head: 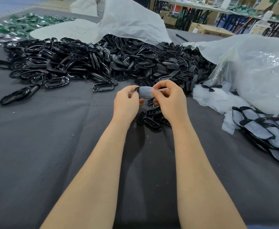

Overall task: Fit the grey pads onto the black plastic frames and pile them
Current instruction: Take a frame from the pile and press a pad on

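A translucent grey pad is held up above the table between both hands. My left hand pinches its left end, where a black frame edge peeks out behind it. My right hand pinches the pad's right end with thumb and fingers. Below the hands lies a small cluster of black perforated frames. A large heap of black plastic frames spreads across the far side of the table. At the right edge sits a pile of frames fitted with grey pads.
A dark grey cloth covers the table. White plastic bags lie at right and behind the heap. Loose white pads sit by the right bag. Green parts lie far left; a pen lies behind.
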A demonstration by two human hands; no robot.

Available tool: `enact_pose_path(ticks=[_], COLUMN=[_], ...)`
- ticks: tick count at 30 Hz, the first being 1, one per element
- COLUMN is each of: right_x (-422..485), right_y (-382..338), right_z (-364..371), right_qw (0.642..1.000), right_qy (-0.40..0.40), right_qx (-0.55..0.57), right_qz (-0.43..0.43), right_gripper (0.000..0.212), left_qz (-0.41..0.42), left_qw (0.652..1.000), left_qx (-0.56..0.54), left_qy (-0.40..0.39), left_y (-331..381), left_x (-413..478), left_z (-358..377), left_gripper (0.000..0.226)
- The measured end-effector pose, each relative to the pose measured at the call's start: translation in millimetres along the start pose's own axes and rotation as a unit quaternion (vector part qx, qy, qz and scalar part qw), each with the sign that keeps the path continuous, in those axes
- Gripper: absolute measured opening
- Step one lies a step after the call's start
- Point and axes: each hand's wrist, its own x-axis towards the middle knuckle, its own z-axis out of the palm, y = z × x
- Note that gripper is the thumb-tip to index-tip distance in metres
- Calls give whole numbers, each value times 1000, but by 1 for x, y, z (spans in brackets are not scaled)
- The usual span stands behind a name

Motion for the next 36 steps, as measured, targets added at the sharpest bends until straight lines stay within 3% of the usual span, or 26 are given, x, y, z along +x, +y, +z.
enact_pose_path(ticks=[5, 11, 14, 21, 31, 36], right_x=[0, 1, 2, 9, 11, 10], right_y=[0, 6, 11, 15, 15, 14], right_z=[3, 9, 10, 5, 6, 7], right_qw=[1000, 998, 997, 989, 987, 989], right_qy=[8, 43, 66, -5, -1, -13], right_qx=[-18, -44, -48, 73, 93, 86], right_qz=[-10, -16, 14, 126, 132, 122], right_gripper=[16, 8, 17, 19, 7, 6], left_qz=[22, 39, 33, 25, 42, 46], left_qw=[1000, 998, 999, 1000, 998, 997], left_qx=[13, 47, 25, -1, 29, 59], left_qy=[-14, -19, -11, -13, -32, -22], left_y=[-1, 0, -2, -2, -1, 1], left_x=[-1, -2, -2, -1, -3, -4], left_z=[-1, -3, -2, -1, -1, 0], left_gripper=[24, 33, 34, 34, 19, 22])
